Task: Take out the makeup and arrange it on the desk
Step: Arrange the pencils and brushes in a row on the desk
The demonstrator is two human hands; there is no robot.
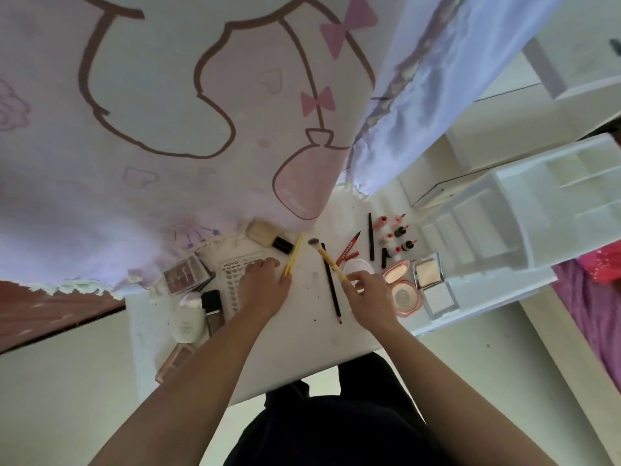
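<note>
Makeup lies spread over a small white desk point(302, 348). My right hand point(368, 290) pinches the yellow handle of a makeup brush point(324, 255), whose bristles point away to the upper left. My left hand point(265, 280) lies with straight fingers on a white KOYO sheet point(235, 284). A second yellow brush point(293, 255) lies just right of its fingertips. A long black pencil point(331, 280) lies between the hands. Behind the right hand sit a pink compact point(401, 287) and an open silver palette point(433, 287).
Small lip bottles point(398, 235), a black liner point(370, 237) and a red tube point(349, 252) lie at the back right. A kabuki brush point(268, 235), an eyeshadow palette point(186, 274) and white bottles point(188, 321) are on the left. A white organiser point(524, 210) stands on the right. A pink curtain point(168, 129) hangs behind.
</note>
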